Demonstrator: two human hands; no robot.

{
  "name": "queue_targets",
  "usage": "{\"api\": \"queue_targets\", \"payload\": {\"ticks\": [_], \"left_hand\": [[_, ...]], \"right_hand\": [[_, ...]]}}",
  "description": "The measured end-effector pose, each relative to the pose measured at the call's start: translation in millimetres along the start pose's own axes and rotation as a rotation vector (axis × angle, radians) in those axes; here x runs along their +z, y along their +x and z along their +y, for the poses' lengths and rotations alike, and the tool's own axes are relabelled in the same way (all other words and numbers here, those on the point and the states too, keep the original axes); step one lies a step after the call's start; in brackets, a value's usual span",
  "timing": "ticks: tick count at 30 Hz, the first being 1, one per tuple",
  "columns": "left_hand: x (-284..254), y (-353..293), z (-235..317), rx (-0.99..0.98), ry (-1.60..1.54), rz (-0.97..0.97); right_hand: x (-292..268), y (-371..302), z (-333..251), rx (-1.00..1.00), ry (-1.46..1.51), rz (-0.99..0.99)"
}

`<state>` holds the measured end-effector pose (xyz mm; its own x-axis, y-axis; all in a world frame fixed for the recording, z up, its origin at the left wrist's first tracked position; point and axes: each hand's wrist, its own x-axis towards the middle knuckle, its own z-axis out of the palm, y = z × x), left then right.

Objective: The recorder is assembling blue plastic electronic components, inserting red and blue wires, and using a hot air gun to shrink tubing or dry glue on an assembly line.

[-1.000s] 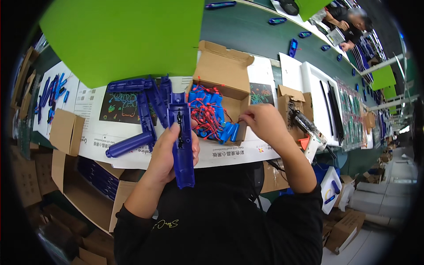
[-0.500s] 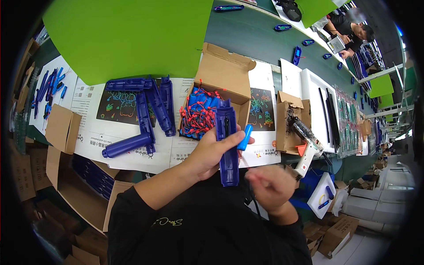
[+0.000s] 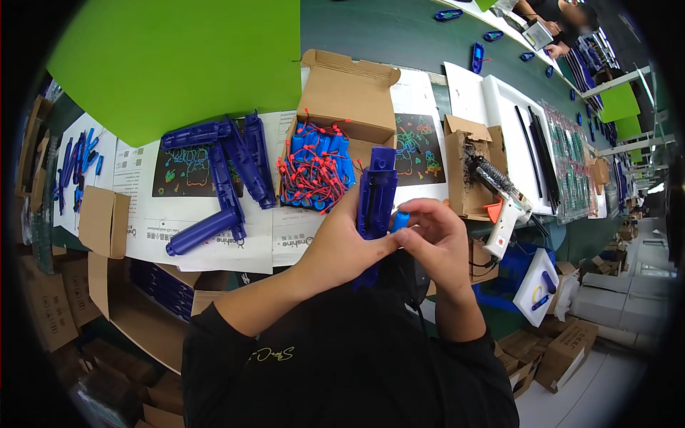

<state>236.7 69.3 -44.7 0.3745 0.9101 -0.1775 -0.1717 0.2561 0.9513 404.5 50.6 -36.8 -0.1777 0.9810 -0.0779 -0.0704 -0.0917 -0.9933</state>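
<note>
Left hand [image 3: 341,246] wraps the blue plastic housing [image 3: 375,196], long axis pointing up-away; right hand [image 3: 437,239] pinches a small blue cylinder [image 3: 400,220] touching its right side.

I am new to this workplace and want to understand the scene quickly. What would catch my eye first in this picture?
Most striking are the two hands in the middle: the left hand grips a long blue plastic housing upright, while the right hand presses a small blue cylinder against its side. Just behind them stands an open cardboard box full of blue cylinders with red wires. To its left, more blue housings lie on white sheets.
</note>
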Motion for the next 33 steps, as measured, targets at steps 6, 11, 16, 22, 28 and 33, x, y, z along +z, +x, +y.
{"api": "queue_targets", "payload": {"ticks": [6,11,16,22,28,33], "left_hand": [[2,-4,-3,0.088,0.086,0.019],[-10,1,-13,-0.158,-0.221,-0.064],[-2,1,-8,-0.319,-0.296,-0.113],[4,1,-22,-0.19,-0.197,-0.079],[6,-2,-16,-0.194,-0.24,-0.083],[11,-1,-19,-0.125,-0.147,-0.035]], "right_hand": [[-2,3,2,0.057,0.134,0.174],[-17,0,-11,0.041,0.277,0.129],[-12,2,-9,0.099,0.284,0.029],[6,2,1,-0.108,0.036,0.112],[14,0,9,-0.178,0.035,0.176],[16,-3,17,-0.243,-0.092,0.235]]}}
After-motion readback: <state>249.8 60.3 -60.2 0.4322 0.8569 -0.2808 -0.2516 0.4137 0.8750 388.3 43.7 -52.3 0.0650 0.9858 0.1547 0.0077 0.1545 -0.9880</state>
